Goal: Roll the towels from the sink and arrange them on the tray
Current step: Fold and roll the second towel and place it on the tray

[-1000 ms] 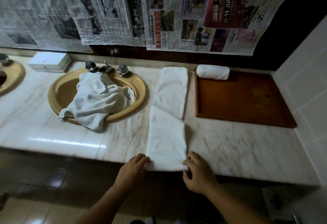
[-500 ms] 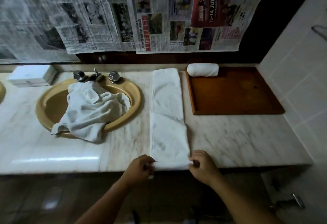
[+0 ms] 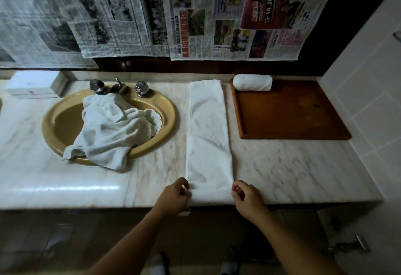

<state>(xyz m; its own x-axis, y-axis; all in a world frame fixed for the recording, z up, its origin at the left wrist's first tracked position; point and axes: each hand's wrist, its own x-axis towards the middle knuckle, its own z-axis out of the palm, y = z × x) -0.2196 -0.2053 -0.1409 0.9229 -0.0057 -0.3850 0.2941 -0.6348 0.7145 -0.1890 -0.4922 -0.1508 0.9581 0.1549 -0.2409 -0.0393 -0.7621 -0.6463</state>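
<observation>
A white towel [image 3: 208, 135], folded into a long strip, lies flat on the marble counter between the sink and the tray. My left hand [image 3: 174, 196] pinches its near left corner at the counter's front edge. My right hand [image 3: 247, 198] sits at the near right corner with fingers curled, touching the towel's edge. A heap of crumpled white towels [image 3: 112, 131] fills the yellow sink [image 3: 167, 109] and hangs over its front rim. One rolled towel [image 3: 252, 82] lies at the back left of the brown wooden tray [image 3: 293, 114].
Chrome tap handles [image 3: 141, 88] stand behind the sink. A white box [image 3: 34, 84] sits at the back left. Newspaper sheets [image 3: 195, 14] hang on the wall. A tiled wall [image 3: 364, 92] borders the counter on the right.
The strip has been pulled straight and smoothed; its earlier kink in the middle is gone. My hands moved from lying over the near edge to pinching its two corners. The view shifted left.
</observation>
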